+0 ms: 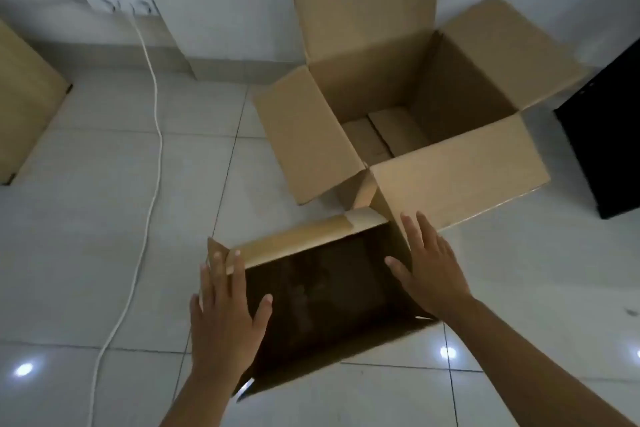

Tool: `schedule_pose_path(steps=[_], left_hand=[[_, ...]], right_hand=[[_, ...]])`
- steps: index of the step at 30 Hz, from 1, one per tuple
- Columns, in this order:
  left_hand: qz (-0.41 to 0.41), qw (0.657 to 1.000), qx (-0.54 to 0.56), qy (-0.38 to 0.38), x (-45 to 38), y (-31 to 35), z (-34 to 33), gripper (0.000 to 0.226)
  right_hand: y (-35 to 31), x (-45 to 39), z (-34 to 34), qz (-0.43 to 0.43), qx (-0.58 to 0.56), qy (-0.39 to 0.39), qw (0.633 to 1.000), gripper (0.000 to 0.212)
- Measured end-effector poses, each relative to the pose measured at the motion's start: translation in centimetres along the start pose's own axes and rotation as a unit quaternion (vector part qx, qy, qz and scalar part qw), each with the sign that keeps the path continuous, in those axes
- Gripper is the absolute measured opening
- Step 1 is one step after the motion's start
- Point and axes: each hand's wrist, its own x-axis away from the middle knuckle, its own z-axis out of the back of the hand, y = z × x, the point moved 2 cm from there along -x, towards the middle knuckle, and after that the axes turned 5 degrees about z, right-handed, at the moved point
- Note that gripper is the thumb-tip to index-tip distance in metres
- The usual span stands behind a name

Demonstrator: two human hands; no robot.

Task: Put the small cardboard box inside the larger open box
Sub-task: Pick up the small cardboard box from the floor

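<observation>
The small cardboard box point(325, 302) lies on the tiled floor in front of me, its dark top facing up and a tan flap along its far edge. My left hand point(225, 315) rests flat against its left side, fingers spread. My right hand point(429, 270) lies flat against its right side, fingers spread too. Just beyond stands the larger open box point(460, 177), all its flaps folded outward. Its inside is bare apart from the bottom flaps. The small box's far right corner touches the larger box's near flap.
A white cable point(152, 163) runs from a wall socket point(121, 3) down across the floor on the left. A tan board point(24, 107) leans at the far left. A black object point(606, 135) stands at the right. The wall rises right behind the larger box.
</observation>
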Motion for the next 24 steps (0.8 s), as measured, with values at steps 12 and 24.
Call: schedule_pose_path(steps=[12,24], left_hand=[[0.126,0.972,0.199,0.018,-0.8,-1.9,-6.0,0.076],[0.161,0.970,0.183,0.019,1.9,-4.7,-1.3,0.071]], right_hand=[[2.2,-2.9,-5.2,-0.018,0.021,0.007,1.000,0.076],[-1.9,-0.1,-4.4,-0.001,-0.021,-0.020,1.000,0.081]])
